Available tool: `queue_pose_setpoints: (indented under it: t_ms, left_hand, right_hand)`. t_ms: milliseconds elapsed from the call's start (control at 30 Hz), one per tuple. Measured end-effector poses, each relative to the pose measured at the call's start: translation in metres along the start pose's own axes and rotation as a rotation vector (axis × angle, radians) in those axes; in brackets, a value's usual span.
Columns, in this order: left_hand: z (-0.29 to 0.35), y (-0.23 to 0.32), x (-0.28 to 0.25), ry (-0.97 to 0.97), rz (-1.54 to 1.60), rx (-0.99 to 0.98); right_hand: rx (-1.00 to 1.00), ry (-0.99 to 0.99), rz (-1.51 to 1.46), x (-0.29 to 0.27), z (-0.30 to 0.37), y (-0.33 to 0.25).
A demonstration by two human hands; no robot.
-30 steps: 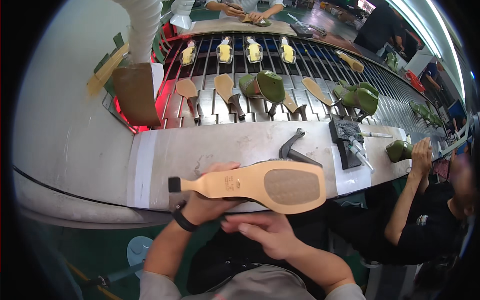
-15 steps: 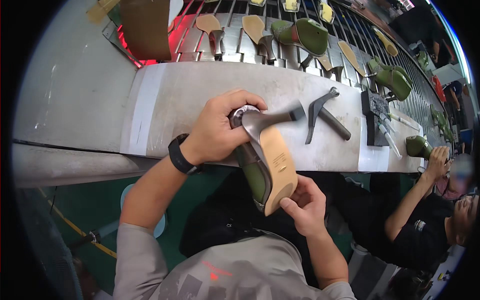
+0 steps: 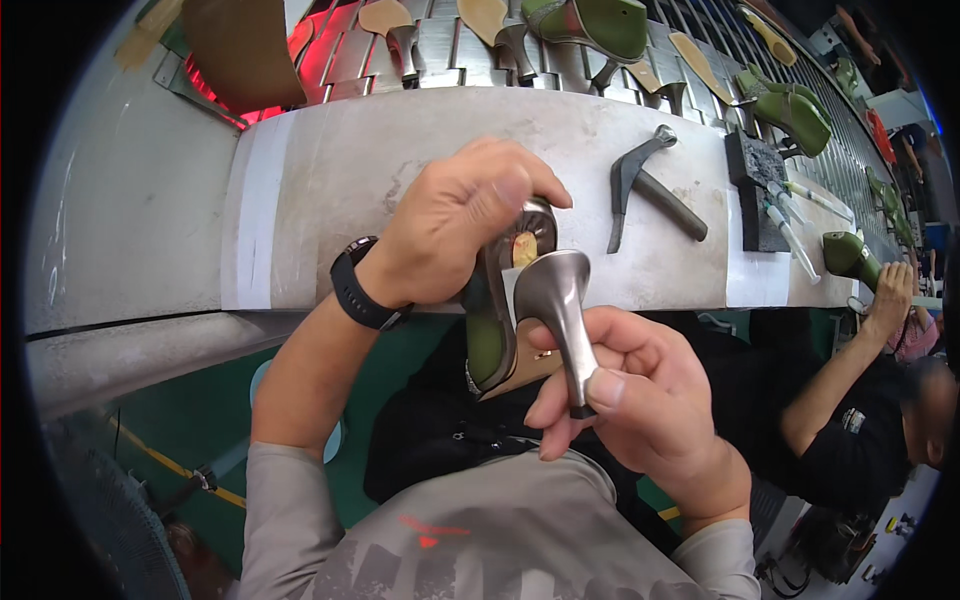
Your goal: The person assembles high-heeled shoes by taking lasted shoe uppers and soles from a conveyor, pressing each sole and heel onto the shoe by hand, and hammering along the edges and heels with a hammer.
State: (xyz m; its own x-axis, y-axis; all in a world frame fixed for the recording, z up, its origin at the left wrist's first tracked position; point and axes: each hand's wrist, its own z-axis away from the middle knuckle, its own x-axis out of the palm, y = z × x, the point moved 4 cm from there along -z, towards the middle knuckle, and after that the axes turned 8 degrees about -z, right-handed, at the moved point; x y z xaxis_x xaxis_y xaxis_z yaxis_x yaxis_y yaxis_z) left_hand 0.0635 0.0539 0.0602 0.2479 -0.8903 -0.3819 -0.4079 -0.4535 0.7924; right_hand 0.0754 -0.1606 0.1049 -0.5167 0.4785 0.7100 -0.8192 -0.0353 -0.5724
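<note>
My left hand (image 3: pixel 440 230) is closed around the heel end of a green shoe (image 3: pixel 487 345), whose tan sole (image 3: pixel 530 368) faces up. Its toe points toward my body. At the shoe's rear, a yellowish patch (image 3: pixel 524 250) shows inside a dark, shiny rim. My right hand (image 3: pixel 655 400) grips a metallic grey shoe heel (image 3: pixel 565 305) by its narrow dark tip, thumb on one side and fingers on the other. The heel's wide cupped end is turned up toward the shoe's rear, in front of the sole; whether they touch I cannot tell.
A hammer (image 3: pixel 655 190) lies on the worktable (image 3: pixel 350 150). Right of it are a dark block (image 3: pixel 755 185) and several syringes (image 3: pixel 795 240). Beyond runs a slatted conveyor with soles, heels and green shoes (image 3: pixel 590 30). At right, a co-worker's hand (image 3: pixel 893 290) holds another green shoe.
The heel was against the sole's rear under my left hand; now it is turned round in my right hand, which has left the toe. My left thumb has shifted onto the shoe's rear.
</note>
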Motion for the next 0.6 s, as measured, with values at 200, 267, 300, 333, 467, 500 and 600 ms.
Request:
queue_pose_setpoints:
  t_ms: [200, 267, 300, 333, 467, 500, 600]
  left_hand:
    - [0.001, -0.006, 0.003, 0.070, 0.182, -0.113]
    - [0.004, -0.009, 0.000, 0.067, 0.150, -0.084]
    - [0.003, -0.008, 0.000, 0.056, 0.117, -0.058]
    - [0.003, -0.006, -0.001, 0.044, 0.084, -0.031]
    - [0.002, -0.005, -0.001, 0.033, 0.066, -0.010]
    - [0.002, -0.005, -0.001, 0.031, 0.063, -0.005]
    - [0.002, -0.005, -0.001, 0.024, 0.065, -0.003]
  right_hand:
    - [-0.065, 0.043, -0.099, 0.005, -0.019, 0.004]
    - [-0.070, 0.060, -0.136, 0.006, -0.026, 0.007]
    - [-0.069, 0.059, -0.142, 0.006, -0.026, 0.006]
    - [-0.054, 0.063, -0.130, 0.005, -0.027, 0.006]
    - [-0.033, 0.071, -0.116, 0.005, -0.028, 0.005]
    - [-0.034, 0.072, -0.117, 0.005, -0.028, 0.006]
    - [-0.038, 0.069, -0.112, 0.004, -0.028, 0.006]
